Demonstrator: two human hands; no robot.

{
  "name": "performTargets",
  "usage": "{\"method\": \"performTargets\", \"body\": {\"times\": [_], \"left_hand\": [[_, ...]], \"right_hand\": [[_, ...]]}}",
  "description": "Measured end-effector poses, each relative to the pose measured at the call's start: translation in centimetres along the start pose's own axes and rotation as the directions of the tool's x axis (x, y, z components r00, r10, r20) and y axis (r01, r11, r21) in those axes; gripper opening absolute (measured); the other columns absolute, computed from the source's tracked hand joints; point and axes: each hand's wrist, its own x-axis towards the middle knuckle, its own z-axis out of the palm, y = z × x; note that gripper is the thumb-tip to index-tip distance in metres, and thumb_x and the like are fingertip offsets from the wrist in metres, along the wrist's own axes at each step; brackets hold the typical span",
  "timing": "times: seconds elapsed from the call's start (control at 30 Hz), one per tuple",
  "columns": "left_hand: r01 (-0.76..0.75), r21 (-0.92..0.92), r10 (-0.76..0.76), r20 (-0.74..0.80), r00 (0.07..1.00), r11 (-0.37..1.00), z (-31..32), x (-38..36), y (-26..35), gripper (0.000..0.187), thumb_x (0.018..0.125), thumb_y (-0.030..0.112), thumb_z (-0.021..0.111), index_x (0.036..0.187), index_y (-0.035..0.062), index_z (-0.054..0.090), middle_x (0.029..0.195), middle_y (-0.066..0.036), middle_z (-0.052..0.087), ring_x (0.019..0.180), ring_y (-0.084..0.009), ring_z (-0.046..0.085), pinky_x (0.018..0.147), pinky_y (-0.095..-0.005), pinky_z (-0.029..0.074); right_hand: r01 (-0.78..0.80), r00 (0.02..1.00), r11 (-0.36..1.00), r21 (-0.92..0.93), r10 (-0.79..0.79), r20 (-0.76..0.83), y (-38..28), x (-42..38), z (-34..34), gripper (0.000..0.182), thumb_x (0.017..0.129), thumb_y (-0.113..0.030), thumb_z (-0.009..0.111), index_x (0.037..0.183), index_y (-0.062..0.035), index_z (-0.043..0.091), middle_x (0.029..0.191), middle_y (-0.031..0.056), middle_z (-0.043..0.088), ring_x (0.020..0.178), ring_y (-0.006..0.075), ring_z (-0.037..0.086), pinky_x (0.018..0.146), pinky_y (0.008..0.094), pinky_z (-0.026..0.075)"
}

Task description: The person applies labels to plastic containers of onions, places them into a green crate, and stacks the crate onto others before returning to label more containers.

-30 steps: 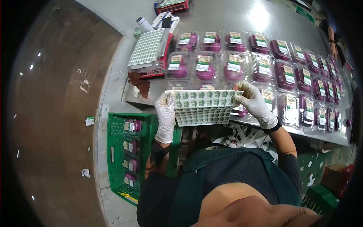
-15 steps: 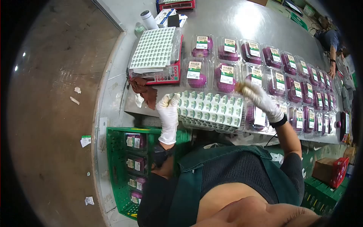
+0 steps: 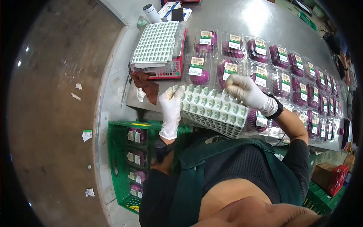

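My left hand (image 3: 172,109), in a white glove, pinches the left edge of a sheet of small green-and-white stickers (image 3: 211,108). The sheet bends downward over the table's front edge. At its upper right, my gloved right hand (image 3: 245,94) has its fingers closed together, the tips touching or just above the stickers. A small pale bit shows at those fingertips, too small to make out. Just beyond the right hand is a clear plastic box of purple vegetables (image 3: 228,70) with a label on its lid. Another labelled box (image 3: 261,120) lies partly under my right wrist.
Rows of similar labelled boxes (image 3: 280,56) cover the metal table (image 3: 219,19). A red scale (image 3: 174,70) carries more sticker sheets (image 3: 157,43), beside a brown cloth (image 3: 145,87). Below left stands a green crate (image 3: 113,162) with packed boxes. Another person's arm (image 3: 345,62) shows far right.
My right hand has come left and down from over a box to the upper right of the sticker sheet. The sheet tilts slightly more. My left hand keeps its hold.
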Motion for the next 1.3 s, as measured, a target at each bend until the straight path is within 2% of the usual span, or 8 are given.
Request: {"method": "performTargets", "body": {"times": [0.17,0.33,0.6,0.97,1.07,1.13,1.2,1.3], "left_hand": [[0.04,-0.055,-0.043,-0.054,0.998,0.998,-2.7,-0.6,0.1,0.008,0.084,0.006,0.068,0.09,0.0003,0.067,0.083,0.001,0.065,0.071,-0.0058,0.055,0.065,-0.0211,0.045],[0.026,-0.157,-0.035,-0.055,0.998,0.987,-4.8,-1.2,-0.9,0.007,0.082,0.005,0.07,0.086,0.0005,0.067,0.078,0.002,0.063,0.069,-0.0047,0.054,0.063,-0.0206,0.044],[0.028,-0.184,-0.05,-0.113,0.992,0.982,-7.0,0.0,-1.0,0.007,0.082,0.007,0.07,0.084,0.0015,0.066,0.077,0.004,0.06,0.067,-0.0036,0.05,0.062,-0.0196,0.041],[0.089,-0.241,-0.089,0.009,0.996,0.966,-2.9,-0.3,-0.8,0.004,0.085,0.007,0.066,0.084,0.0034,0.064,0.078,0.002,0.062,0.068,-0.0053,0.055,0.063,-0.0203,0.044],[0.144,-0.222,-0.135,0.051,0.989,0.965,-1.5,-0.4,-1.3,0.004,0.086,0.007,0.066,0.086,0.0032,0.064,0.079,0.001,0.063,0.068,-0.0063,0.057,0.063,-0.0219,0.046],[0.135,-0.221,-0.116,0.096,0.989,0.966,-0.1,-0.8,-1.5,0.004,0.086,0.007,0.065,0.086,0.0033,0.064,0.079,0.001,0.064,0.068,-0.0065,0.057,0.063,-0.0219,0.047],[0.116,-0.206,-0.091,0.129,0.988,0.972,1.2,-0.9,-1.5,0.004,0.087,0.008,0.064,0.087,0.004,0.064,0.082,0.0,0.064,0.07,-0.0081,0.059,0.064,-0.0231,0.048],[0.076,-0.169,-0.041,0.203,0.978,0.983,2.3,-1.1,-1.4,0.008,0.089,0.012,0.062,0.091,0.0042,0.062,0.086,-0.004,0.066,0.074,-0.0115,0.063,0.067,-0.0254,0.051]], "right_hand": [[-0.072,0.952,0.762,0.644,0.245,-0.183,4.2,3.5,-2.6,0.018,0.095,-0.017,0.054,0.105,-0.0027,0.05,0.082,0.0025,0.059,0.062,0.0037,0.053,0.053,0.0192,0.045],[-0.044,0.853,0.999,0.026,0.052,-0.52,8.6,12.3,-1.6,0.043,0.084,-0.002,0.06,0.119,0.0006,0.034,0.09,0.0088,0.057,0.081,0.0161,0.058,0.071,0.0291,0.051],[-0.296,0.788,0.58,-0.759,-0.301,-0.537,16.6,19.2,0.8,0.046,0.075,0.0,0.06,0.117,-0.0037,0.042,0.093,0.0227,0.06,0.09,0.0392,0.059,0.075,0.0462,0.048],[-0.539,0.505,0.726,-0.428,-0.129,-0.853,15.4,4.0,-8.8,0.039,0.084,-0.011,0.058,0.117,-0.0036,0.04,0.078,0.0167,0.059,0.071,0.0352,0.061,0.063,0.0439,0.047],[-0.773,0.384,0.499,-0.391,-0.123,-0.915,17.2,0.5,-12.6,0.038,0.084,-0.019,0.057,0.116,-0.0059,0.042,0.077,0.0162,0.064,0.07,0.0334,0.063,0.063,0.045,0.047],[-0.788,0.508,0.23,-0.572,-0.283,-0.814,16.9,-0.7,-13.0,0.037,0.083,-0.024,0.06,0.11,-0.0053,0.044,0.074,0.0179,0.065,0.073,0.0339,0.065,0.066,0.047,0.046],[-0.852,0.485,0.209,-0.481,-0.035,-0.874,16.0,-1.4,-14.5,0.04,0.083,-0.028,0.061,0.11,-0.0039,0.044,0.078,0.0212,0.065,0.076,0.036,0.064,0.069,0.0461,0.047],[-0.711,0.346,0.62,-0.331,-0.1,-0.933,16.8,-6.4,-17.7,0.035,0.087,-0.029,0.058,0.109,-0.0039,0.048,0.082,0.0229,0.064,0.079,0.0365,0.064,0.07,0.0449,0.048]]}}
